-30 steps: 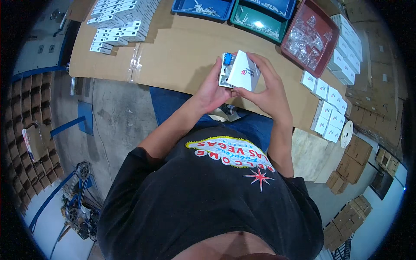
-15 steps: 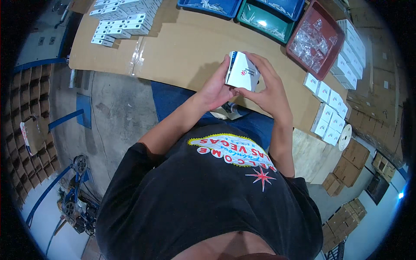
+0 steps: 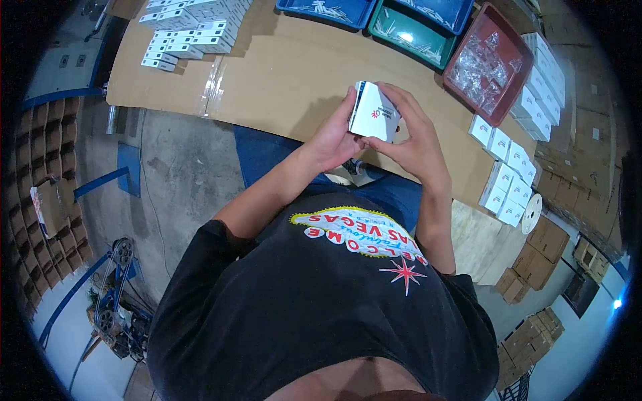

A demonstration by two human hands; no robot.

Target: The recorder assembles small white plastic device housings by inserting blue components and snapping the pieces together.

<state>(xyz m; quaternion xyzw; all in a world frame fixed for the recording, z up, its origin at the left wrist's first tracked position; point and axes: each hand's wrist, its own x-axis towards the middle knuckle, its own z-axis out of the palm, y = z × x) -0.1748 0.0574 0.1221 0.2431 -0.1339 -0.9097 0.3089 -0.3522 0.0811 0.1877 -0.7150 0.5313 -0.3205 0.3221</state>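
Note:
A small white box (image 3: 373,119) with a red mark and a dark blue strip along its edge is held up over the near side of the cardboard-covered table. My left hand (image 3: 332,139) is closed round its left side and underside, thumb along the edge. Over the far right edge curl the fingers of my right hand (image 3: 422,137), while its thumb presses near the bottom corner. Whether the box's lid is fully closed I cannot tell. The undersides of the fingers are hidden.
Stacks of white boxes (image 3: 194,30) stand at the far left of the table (image 3: 281,67). Blue trays (image 3: 364,20) and a green tray (image 3: 438,61) hold small white pieces; a red tray (image 3: 493,119) holds clear plastic packets. More white boxes (image 3: 509,180) line the right edge, near a white reel (image 3: 532,214).
Almost nothing differs. Both hands keep the same hold on the white box, and the view has shifted very slightly.

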